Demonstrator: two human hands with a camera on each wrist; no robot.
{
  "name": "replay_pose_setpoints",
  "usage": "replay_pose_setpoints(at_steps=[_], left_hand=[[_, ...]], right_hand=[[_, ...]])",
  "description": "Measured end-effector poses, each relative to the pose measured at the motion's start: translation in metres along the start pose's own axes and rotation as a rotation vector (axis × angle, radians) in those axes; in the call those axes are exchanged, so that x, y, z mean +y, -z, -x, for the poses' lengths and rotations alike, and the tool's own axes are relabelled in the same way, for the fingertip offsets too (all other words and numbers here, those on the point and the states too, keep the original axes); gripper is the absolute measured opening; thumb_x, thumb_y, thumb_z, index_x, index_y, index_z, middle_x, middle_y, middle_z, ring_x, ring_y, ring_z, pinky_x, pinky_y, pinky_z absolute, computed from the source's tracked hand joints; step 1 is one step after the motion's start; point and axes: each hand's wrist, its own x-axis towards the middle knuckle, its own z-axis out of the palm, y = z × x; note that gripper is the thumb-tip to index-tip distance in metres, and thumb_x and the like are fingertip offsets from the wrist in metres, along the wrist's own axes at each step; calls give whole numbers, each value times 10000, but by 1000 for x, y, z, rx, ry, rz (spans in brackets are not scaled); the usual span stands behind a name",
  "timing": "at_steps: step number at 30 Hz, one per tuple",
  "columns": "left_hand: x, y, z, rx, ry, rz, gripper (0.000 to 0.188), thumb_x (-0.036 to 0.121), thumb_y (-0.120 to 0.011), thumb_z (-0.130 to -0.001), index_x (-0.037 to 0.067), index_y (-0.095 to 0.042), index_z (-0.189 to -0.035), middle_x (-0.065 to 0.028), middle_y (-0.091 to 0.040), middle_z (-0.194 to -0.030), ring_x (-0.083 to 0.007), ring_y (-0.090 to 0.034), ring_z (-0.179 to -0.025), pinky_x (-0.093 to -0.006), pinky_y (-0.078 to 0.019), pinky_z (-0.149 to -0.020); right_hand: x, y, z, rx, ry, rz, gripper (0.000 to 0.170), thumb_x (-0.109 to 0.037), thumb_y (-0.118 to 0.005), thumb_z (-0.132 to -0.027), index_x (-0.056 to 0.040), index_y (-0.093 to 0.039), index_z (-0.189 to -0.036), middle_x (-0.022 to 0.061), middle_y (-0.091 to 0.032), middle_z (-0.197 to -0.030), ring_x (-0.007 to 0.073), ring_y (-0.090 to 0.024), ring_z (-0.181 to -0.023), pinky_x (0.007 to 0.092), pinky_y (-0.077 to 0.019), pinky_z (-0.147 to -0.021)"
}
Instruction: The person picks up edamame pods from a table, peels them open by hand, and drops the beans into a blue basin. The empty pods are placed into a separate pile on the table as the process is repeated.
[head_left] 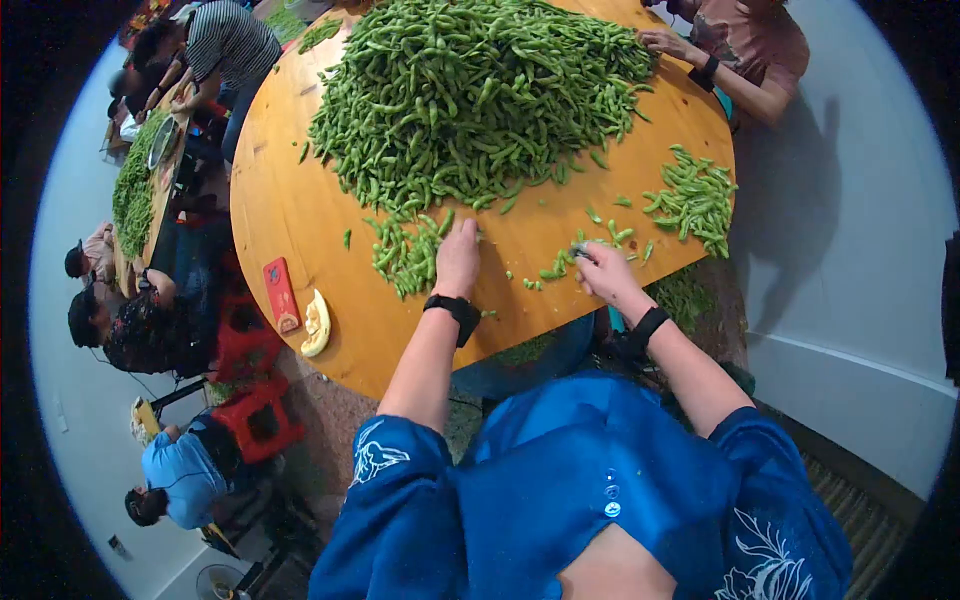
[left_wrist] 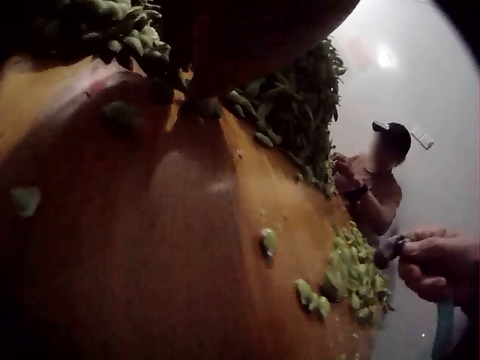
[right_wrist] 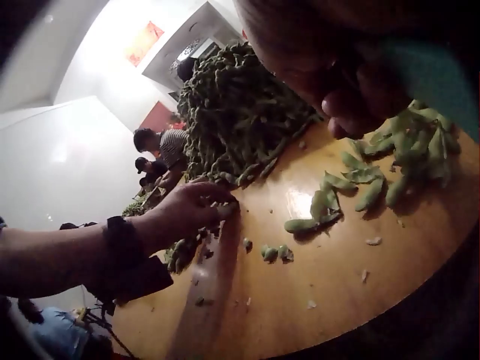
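Note:
My left hand (head_left: pixel 458 258) is at the right side of a small pile of green soybean pods (head_left: pixel 405 262), close in front of a large heap of pods (head_left: pixel 460 100). In the right wrist view its thumb and fingers are curled together around a green pod (right_wrist: pixel 226 211), mostly covered by them. To the right, my right hand (head_left: pixel 607 272) grips a small dark grey tool (left_wrist: pixel 391 250) that juts past the fingertips; its exact kind is unclear. Several loose pods (right_wrist: pixel 319 210) and a few small green pieces (right_wrist: pixel 277 253) lie on the table between and below the hands.
Another pod pile (head_left: pixel 695 200) lies near the right edge of the round wooden table (head_left: pixel 270 180). A red phone-like object (head_left: pixel 281 295) and a banana peel (head_left: pixel 316 324) lie at left. Across the table a person (head_left: pixel 745 50) works; other people sit around a second table.

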Motion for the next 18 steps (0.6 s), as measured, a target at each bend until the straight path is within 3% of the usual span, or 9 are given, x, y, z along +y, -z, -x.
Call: replay_pose_setpoints(at_steps=[2, 3, 4, 6, 7, 13, 18], left_hand=[[15, 4, 12, 81, 14, 283, 242, -41, -470, -772, 35, -561, -983, -193, -585, -947, -396, -551, -893, -428, -467, -761], [21, 1, 19, 158, -65, 284, 199, -21, -461, -838, 21, -547, -1012, -171, -624, -888, -313, -608, -794, -372, -489, -682], [36, 13, 24, 154, -69, 285, 199, -21, -461, -838, 21, -547, -1012, -171, -624, -888, -313, -608, -794, -372, -489, -682], [63, 34, 36, -120, 276, 860, 160, 21, -467, -894, 10, -540, -1036, -110, -637, -848, -171, -597, -649, -293, -480, -581], [61, 28, 41, -86, 252, 938, 155, 53, -454, -924, 7, -541, -1044, -48, -636, -841, -72, -532, -588, -224, -448, -523], [65, 38, 57, -94, 345, 1241, 237, 15, -463, -898, 25, -571, -1108, -29, -637, -858, -64, -511, -570, -207, -428, -510], [73, 52, 72, -120, 324, 1171, 289, 11, -479, -883, 32, -585, -1151, -27, -630, -883, -52, -509, -575, -201, -422, -509]], right_hand=[[-34, -7, 7, -83, -45, -81, 171, -156, -489, -872, -32, -588, -939, 47, -595, -702, 109, -554, -503, 238, -419, -423], [-45, -11, 7, -173, -87, -158, 184, -155, -483, -882, -38, -589, -975, 13, -593, -709, 64, -540, -488, 200, -409, -401], [-50, -15, 4, -169, -89, -161, 184, -155, -483, -882, -38, -589, -975, 13, -593, -709, 64, -540, -488, 200, -409, -401], [-62, -22, -1, -312, -79, -225, 198, -145, -477, -882, -22, -584, -994, 13, -592, -703, 59, -546, -497, 190, -406, -397], [-72, -23, 4, -346, -81, -233, 201, -148, -475, -887, -11, -583, -984, 8, -590, -699, 53, -546, -495, 175, -397, -388], [-83, -31, 17, -424, -61, -265, 162, -154, -477, -912, -35, -586, -904, -1, -597, -695, 35, -547, -485, 154, -380, -381], [-78, -33, 27, -440, -42, -216, 156, -156, -488, -908, -34, -582, -880, 3, -607, -708, 38, -553, -487, 152, -382, -377]])
